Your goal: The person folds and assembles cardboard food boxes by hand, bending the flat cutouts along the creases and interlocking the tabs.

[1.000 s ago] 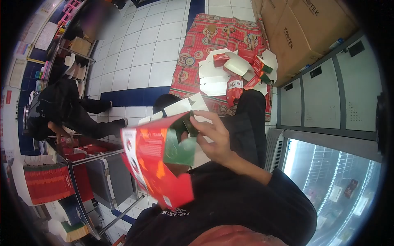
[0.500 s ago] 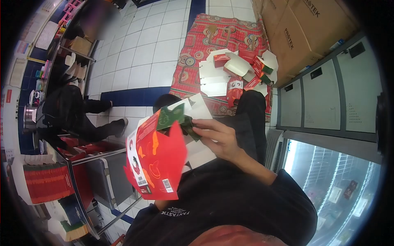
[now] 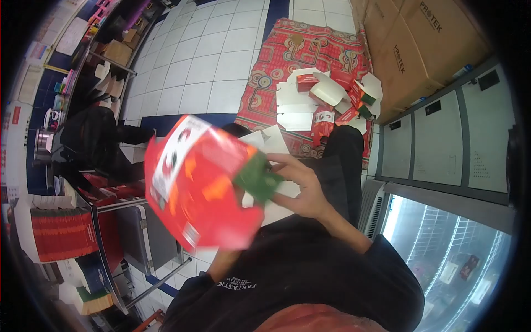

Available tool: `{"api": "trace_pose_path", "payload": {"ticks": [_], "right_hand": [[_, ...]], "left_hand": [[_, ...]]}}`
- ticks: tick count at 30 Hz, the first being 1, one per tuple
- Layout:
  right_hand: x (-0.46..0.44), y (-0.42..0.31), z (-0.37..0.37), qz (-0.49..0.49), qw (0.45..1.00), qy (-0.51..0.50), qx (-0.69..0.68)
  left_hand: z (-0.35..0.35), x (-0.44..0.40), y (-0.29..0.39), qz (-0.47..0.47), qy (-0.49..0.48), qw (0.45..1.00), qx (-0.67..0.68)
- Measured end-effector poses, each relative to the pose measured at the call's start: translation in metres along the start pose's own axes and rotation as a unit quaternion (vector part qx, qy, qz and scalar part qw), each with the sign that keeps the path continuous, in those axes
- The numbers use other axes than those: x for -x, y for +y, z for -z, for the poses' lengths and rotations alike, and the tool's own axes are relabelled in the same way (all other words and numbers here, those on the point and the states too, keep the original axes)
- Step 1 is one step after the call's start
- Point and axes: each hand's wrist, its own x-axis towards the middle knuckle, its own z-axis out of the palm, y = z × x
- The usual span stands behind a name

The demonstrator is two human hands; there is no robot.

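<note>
The right hand's (image 3: 305, 191) thumb and fingers clamp the green flap (image 3: 259, 180) of a red box (image 3: 202, 182) in midair; the left hand is hidden, its grip unclear. The card looks light, creasable, firmest along its folds, with white card (image 3: 275, 143) close by and room toward the tiles (image 3: 191, 61)

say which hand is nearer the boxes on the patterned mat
Right: the right hand is below the boxes in view; the left hand, hidden behind the red carton, is farther left.

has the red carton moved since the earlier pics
Yes, up in the view: the red carton now overlaps the blue floor stripe, which it sat below before.
</note>
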Motion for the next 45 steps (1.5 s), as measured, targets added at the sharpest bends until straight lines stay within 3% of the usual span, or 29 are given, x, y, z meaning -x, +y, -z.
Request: {"api": "trace_pose_path", "payload": {"ticks": [2,4,5,9,14,18,20,29,39,42,45], "right_hand": [[0.000,0.001,0.003,0.011,0.999,-0.045,-0.028],[-0.003,-0.003,0.003,-0.172,0.936,0.037,-0.305],[-0.007,-0.012,0.003,-0.225,0.931,0.049,-0.282],[-0.004,-0.006,0.007,-0.123,0.945,0.041,-0.300],[-0.008,-0.008,-0.005,0.023,0.987,0.107,-0.114],[-0.012,-0.011,0.007,-0.015,0.994,0.086,-0.066],[-0.015,-0.007,0.017,0.021,0.991,0.020,0.133],[-0.023,-0.026,0.020,-0.020,0.988,-0.076,0.134],[-0.013,-0.012,0.008,-0.045,0.981,-0.089,0.166],[-0.005,-0.003,-0.003,-0.031,0.978,0.048,0.201],[-0.004,-0.013,-0.013,-0.008,0.971,0.081,0.225]], "left_hand": [[0.011,-0.017,0.016,-0.005,0.013,1.000,-0.003],[0.019,-0.031,0.031,0.007,0.030,0.999,0.034],[0.022,-0.034,0.032,-0.018,0.030,0.999,0.022],[0.038,-0.040,0.041,-0.026,-0.014,0.999,0.012],[0.049,-0.043,0.034,-0.039,-0.063,0.997,-0.017],[0.053,-0.042,0.031,-0.021,-0.115,0.992,0.037],[0.053,-0.042,0.027,-0.013,-0.140,0.990,0.030],[0.043,-0.044,0.025,0.065,-0.122,0.990,0.040],[0.039,-0.040,0.012,0.134,-0.115,0.983,0.057],[0.041,-0.040,0.008,0.119,-0.117,0.985,0.040],[0.040,-0.040,0.007,0.089,-0.105,0.990,0.033]]}}
